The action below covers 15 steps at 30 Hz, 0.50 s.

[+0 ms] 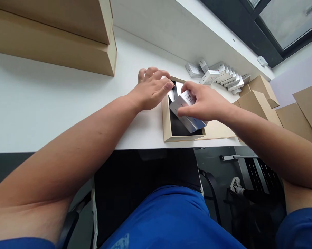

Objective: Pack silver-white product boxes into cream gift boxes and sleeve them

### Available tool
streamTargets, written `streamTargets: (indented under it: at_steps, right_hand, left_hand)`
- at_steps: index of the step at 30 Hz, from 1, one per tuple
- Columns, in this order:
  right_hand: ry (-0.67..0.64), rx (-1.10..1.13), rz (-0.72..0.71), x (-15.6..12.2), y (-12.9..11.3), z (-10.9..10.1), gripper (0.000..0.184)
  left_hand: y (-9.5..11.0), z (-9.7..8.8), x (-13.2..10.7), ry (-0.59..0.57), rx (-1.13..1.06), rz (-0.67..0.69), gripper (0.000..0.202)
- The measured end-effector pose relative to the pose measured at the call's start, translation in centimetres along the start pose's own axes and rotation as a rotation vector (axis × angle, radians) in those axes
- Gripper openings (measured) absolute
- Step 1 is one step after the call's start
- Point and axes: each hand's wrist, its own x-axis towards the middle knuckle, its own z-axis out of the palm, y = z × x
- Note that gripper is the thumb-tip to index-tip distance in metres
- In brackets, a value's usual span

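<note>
An open tan cardboard box with a dark inside lies at the white table's front edge. My right hand is closed on small white cartons held tilted over and partly inside the box. My left hand rests on the box's far left corner, its fingers curled over the rim and touching the inside. More white cartons lie inside the box under my right hand.
Several small white cartons lie in a row at the back right. Tan boxes are piled at the right. Two long flat tan boxes are stacked at the back left. A chair and dark floor show below the table edge.
</note>
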Motion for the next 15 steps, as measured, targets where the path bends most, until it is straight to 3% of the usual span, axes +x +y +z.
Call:
streamTargets:
  at_steps: [5,9,15]
  right_hand:
    - [0.0,0.162,-0.044,0.2,0.1,0.5,0.046]
    - [-0.106,0.075,0.041,-0.1,0.4,0.6,0.05]
    - [-0.132,-0.001,0.116,-0.6,0.9,0.1,0.046]
  left_hand:
    - [0.9,-0.2,-0.4,-0.047,0.151,-0.036,0.088]
    - [1.9,-0.8,-0.6,-0.104,0.221,-0.077,0.093]
    - [2.0,-0.8,-0.5,-0.115,0.268,-0.067,0.094]
